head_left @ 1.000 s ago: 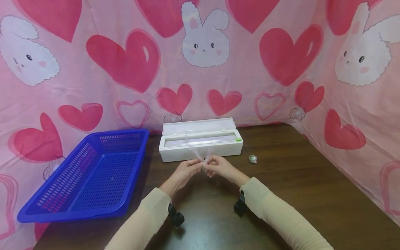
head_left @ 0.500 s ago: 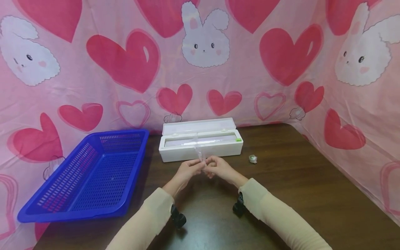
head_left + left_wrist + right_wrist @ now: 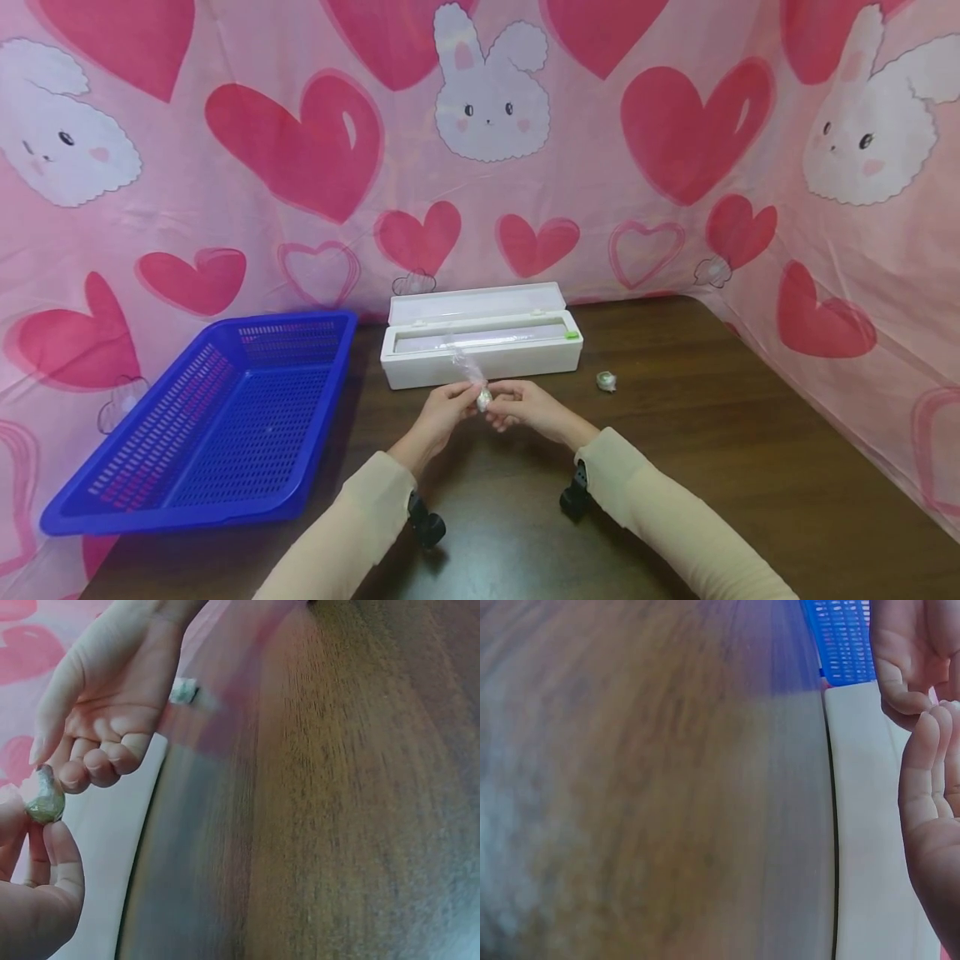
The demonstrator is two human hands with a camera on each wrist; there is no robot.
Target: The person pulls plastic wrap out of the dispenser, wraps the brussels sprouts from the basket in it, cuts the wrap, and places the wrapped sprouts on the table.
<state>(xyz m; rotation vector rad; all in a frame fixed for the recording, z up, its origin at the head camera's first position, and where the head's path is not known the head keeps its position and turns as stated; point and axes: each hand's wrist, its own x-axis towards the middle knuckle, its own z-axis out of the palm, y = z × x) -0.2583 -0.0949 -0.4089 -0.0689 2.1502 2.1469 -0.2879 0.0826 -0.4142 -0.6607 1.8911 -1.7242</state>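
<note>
Between both hands, just in front of the white cling film box [image 3: 487,365], is a small greenish bundle wrapped in clear film [image 3: 483,400]. A loose tail of film [image 3: 465,362] stands up from it, leaning left. My left hand [image 3: 442,414] pinches the bundle between thumb and fingers, plainest in the left wrist view, where the bundle [image 3: 46,799] looks shiny and rounded. From the other side my right hand [image 3: 528,406] holds it at its edge with thumb and fingertips, the other fingers curled. In the right wrist view, the hands hide the bundle.
A blue plastic basket [image 3: 292,479] stands at the left. The box has its lid [image 3: 476,305] raised and a green slider [image 3: 572,335] at its right end. Another small wrapped bundle [image 3: 606,382] lies on the wooden table [image 3: 675,450], right of the box. Heart-patterned cloth [image 3: 495,192] hangs behind.
The film tail went from two spread strands to one gathered strand, then swung left. The wrapped bundle now shows between the fingertips. The hands have barely shifted.
</note>
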